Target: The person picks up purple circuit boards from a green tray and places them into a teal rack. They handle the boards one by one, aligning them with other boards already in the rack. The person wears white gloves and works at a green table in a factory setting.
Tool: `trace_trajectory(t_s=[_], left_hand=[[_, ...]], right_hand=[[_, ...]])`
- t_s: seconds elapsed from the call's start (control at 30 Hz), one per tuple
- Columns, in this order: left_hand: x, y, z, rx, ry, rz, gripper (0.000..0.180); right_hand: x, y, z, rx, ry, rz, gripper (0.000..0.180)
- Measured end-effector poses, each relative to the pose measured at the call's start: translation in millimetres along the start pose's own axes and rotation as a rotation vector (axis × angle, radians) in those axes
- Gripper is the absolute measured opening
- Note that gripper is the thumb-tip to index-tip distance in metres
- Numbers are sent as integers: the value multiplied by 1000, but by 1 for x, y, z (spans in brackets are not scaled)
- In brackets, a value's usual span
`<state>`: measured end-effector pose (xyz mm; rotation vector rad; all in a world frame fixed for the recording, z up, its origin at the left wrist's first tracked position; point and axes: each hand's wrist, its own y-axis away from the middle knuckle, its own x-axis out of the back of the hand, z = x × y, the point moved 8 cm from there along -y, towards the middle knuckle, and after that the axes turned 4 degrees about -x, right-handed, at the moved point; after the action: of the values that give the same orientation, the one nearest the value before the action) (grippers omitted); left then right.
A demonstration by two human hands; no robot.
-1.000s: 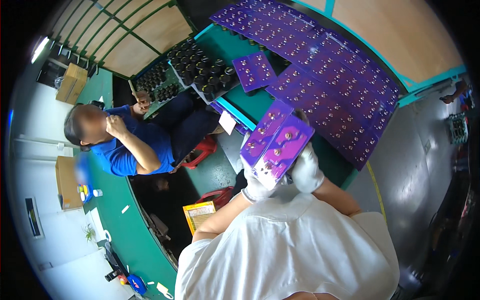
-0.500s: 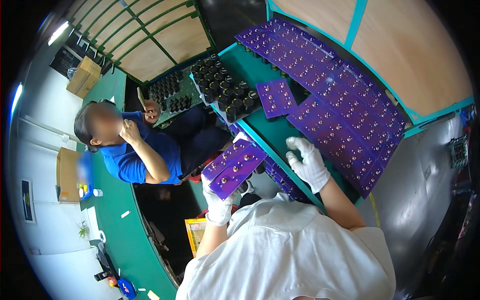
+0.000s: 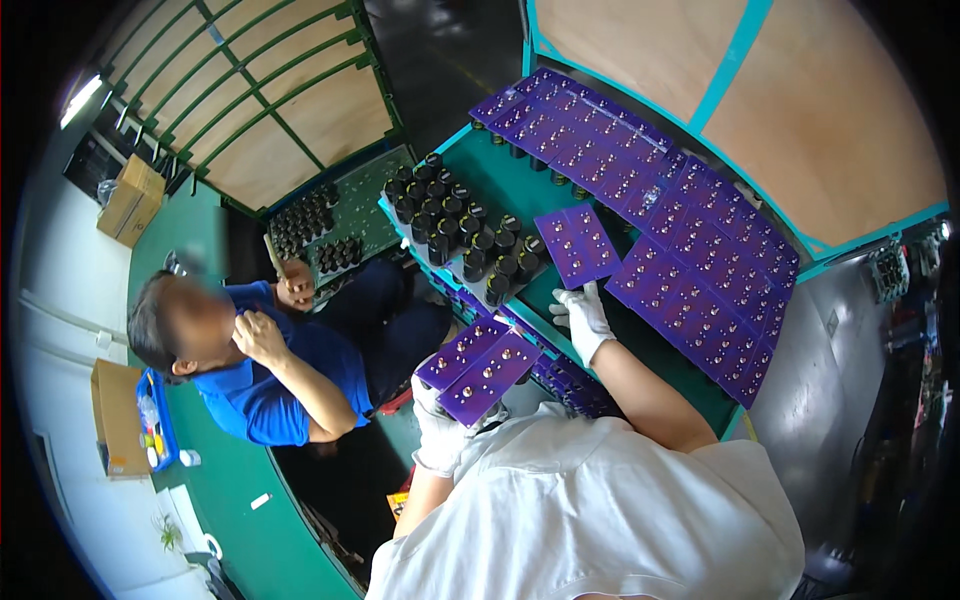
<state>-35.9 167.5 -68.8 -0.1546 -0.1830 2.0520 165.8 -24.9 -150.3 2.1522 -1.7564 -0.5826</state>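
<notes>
My left hand, in a white glove, grips a purple circuit board with shiny metal studs by its near left edge. The board is held off the table's left side, tilted, with a line across its middle. My right hand, also gloved in white, has its fingers apart at the near edge of a second purple board. Whether the fingertips touch that board I cannot tell. It rests raised on the green table, apart from the large array of similar purple boards to its right.
Black cylindrical parts stand in rows on the table's left end. A seated co-worker in a blue shirt is close on the left, holding a thin piece. A plywood panel with teal edging rises behind the boards. A long green bench runs along the left.
My right hand has moved up to the near edge of the separate board. The view has shifted somewhat. My left hand still holds its board, slightly turned.
</notes>
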Motion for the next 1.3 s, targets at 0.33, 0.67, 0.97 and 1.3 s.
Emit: trace_trajectory(t_s=[0.33, 0.67, 0.97, 1.3], left_hand=[[19, -40, -7, 270, 394, -92, 76], [35, -64, 20, 52, 227, -102, 58], [67, -51, 19, 2, 21, -20, 43], [84, -26, 23, 22, 69, 65, 49]], right_hand=[[0, -17, -22, 510, 611, 492, 70], [-36, 20, -94, 821, 1265, 763, 67], [-67, -18, -119, 874, 1048, 673, 74], [-75, -43, -144, 615, 1233, 749, 53]])
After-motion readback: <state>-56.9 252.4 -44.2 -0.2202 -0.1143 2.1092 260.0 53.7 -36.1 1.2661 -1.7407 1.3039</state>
